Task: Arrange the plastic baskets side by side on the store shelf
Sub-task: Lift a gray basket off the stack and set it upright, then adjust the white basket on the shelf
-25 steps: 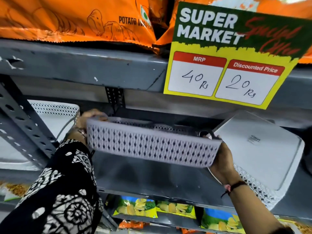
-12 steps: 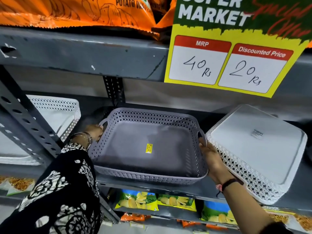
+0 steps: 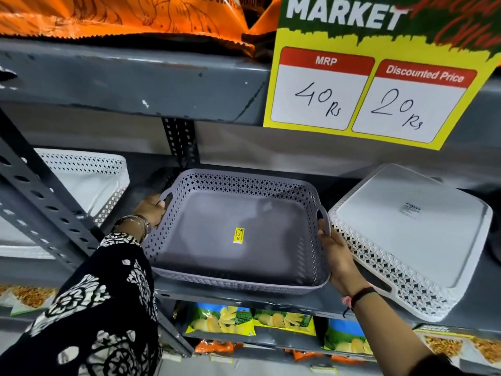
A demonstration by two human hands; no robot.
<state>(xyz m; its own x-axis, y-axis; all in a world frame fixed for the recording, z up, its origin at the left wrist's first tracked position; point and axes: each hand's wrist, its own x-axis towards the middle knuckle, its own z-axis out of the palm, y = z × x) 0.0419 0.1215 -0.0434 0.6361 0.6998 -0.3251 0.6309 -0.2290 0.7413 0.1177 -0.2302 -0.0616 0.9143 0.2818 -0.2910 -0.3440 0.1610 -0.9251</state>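
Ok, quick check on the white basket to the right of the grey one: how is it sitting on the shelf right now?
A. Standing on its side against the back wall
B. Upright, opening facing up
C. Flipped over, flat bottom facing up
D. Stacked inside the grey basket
C: the white basket on the right shows its solid flat base with a small label on top, and its rim points down, beside the grey basket.

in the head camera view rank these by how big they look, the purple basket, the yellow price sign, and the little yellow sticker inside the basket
1. Yellow price sign, though it is cut off at the top and hangs nearer the camera, so its lead is unsure.
2. Purple basket, close behind.
3. Yellow sticker, by far the smallest.
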